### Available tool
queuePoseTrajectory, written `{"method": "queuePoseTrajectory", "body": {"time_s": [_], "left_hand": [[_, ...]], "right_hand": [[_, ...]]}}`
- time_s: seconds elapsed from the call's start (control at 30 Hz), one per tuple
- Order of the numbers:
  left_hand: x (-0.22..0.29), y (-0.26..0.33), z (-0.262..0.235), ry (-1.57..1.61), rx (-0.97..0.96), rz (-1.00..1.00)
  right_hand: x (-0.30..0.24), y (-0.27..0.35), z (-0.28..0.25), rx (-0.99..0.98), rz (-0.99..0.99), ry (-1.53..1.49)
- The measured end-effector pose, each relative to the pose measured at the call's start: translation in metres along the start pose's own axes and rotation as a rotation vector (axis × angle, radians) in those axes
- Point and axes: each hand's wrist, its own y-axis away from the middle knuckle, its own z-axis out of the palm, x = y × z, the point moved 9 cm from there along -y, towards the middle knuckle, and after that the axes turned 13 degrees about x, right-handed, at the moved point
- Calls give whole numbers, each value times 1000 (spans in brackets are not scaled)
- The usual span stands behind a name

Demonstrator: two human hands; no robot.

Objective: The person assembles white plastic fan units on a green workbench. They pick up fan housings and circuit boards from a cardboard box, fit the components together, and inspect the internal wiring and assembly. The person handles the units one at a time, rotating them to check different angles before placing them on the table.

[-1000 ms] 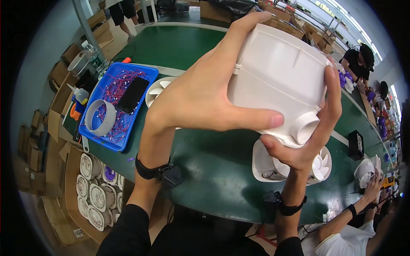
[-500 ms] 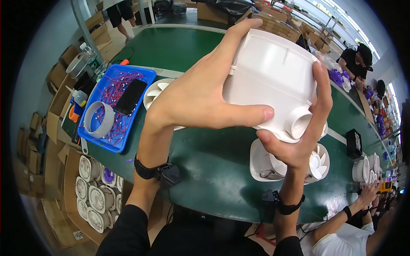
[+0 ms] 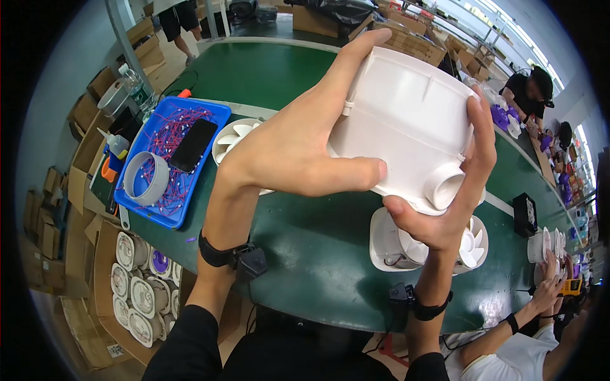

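Between my two hands I hold up a white plastic housing point(image 3: 413, 108) with a short round spout at its lower right corner. My left hand point(image 3: 305, 146) grips its left side, thumb across the lower face and fingers reaching behind the upper edge. My right hand point(image 3: 457, 190) is wrapped round the right side, next to the spout. Below, on the green table point(image 3: 305, 254), stand a white fan unit point(image 3: 397, 241) and another white fan point(image 3: 471, 244) beside it. A further white fan point(image 3: 232, 140) is partly hidden behind my left forearm.
At the left a blue tray point(image 3: 175, 222) carries red wires, a black phone point(image 3: 194, 145) and a grey ring point(image 3: 147, 178). A carton of white fan units point(image 3: 146, 295) stands below. A black box point(image 3: 525, 214) is at the right, near a co-worker's hands point(image 3: 548, 289).
My left thumb has slid a little to the left on the housing. The housing has shifted very slightly. At the right, the co-worker's hands have moved.
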Motion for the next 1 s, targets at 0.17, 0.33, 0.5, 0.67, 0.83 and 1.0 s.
{"method": "queuePoseTrajectory", "body": {"time_s": [0.17,0.33,0.5,0.67,0.83,1.0], "left_hand": [[-1,1,-2,-43,22,-92],[6,-2,-2,188,49,-216],[9,-4,-5,196,108,-170],[4,-3,-1,211,140,-204],[-12,-4,-8,189,183,-253],[2,-5,-10,195,325,-222]], "right_hand": [[13,3,-3,23,180,-62],[43,2,-20,250,584,-310],[66,19,-32,411,928,-890],[70,30,-23,383,1051,-1207],[64,35,-5,308,1140,-1282],[61,20,-17,200,1023,-778]]}}
